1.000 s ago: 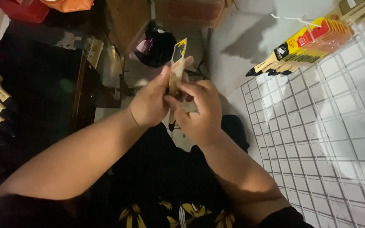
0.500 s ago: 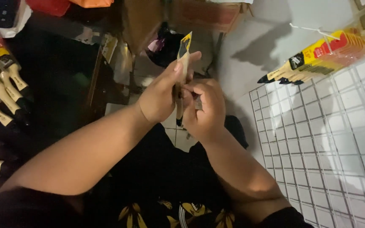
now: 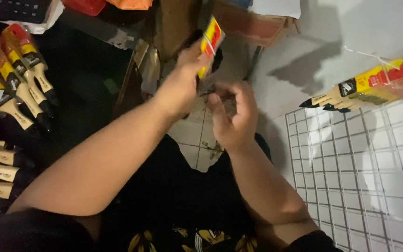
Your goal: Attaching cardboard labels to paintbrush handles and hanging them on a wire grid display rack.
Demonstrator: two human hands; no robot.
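Tiled floor [image 3: 197, 135]; L hand [image 3: 183, 84] grips brush [image 3: 209, 44].

Two bare forearms reach forward and meet near the middle of the view. The left hand [image 3: 180, 86] is raised higher, its fingers and thumb pinched closed around something narrow. The right hand [image 3: 233, 116] sits just below and beside it, palm turned inward, fingers loosely curled and slightly apart, not touching the left.
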